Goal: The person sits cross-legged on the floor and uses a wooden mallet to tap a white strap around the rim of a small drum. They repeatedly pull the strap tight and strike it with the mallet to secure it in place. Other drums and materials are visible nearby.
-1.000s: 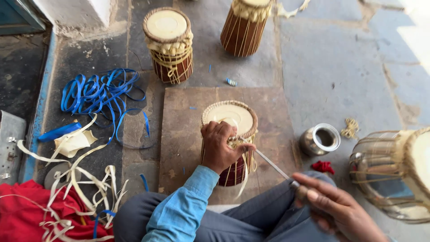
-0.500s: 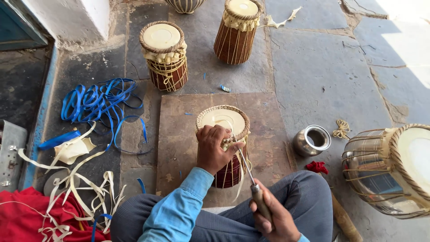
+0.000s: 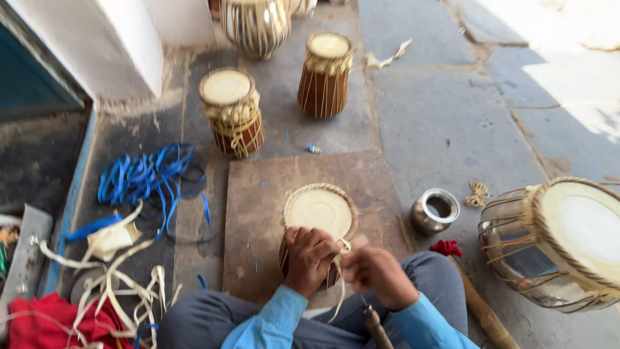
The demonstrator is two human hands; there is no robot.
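A small wooden drum (image 3: 321, 213) with a pale skin head and a braided rim stands on a brown board (image 3: 258, 207) in front of my knees. My left hand (image 3: 309, 258) grips the near side of the drum's rim. My right hand (image 3: 380, 276) is closed next to it and pinches a pale leather strap (image 3: 340, 291) that hangs down from the rim. A wooden tool handle (image 3: 374, 326) lies on my lap below the right hand.
Two more small drums (image 3: 231, 113) (image 3: 325, 74) stand further back, and a metal-bodied drum (image 3: 255, 26) beyond them. A big metal drum (image 3: 562, 242) lies at the right. A steel cup (image 3: 436, 211), blue straps (image 3: 148, 178), pale strips (image 3: 116, 284) and red cloth (image 3: 39, 323) lie about.
My right hand has come in from the lower right to the drum's rim, beside the left hand. The view has tilted up and shows more of the far floor.
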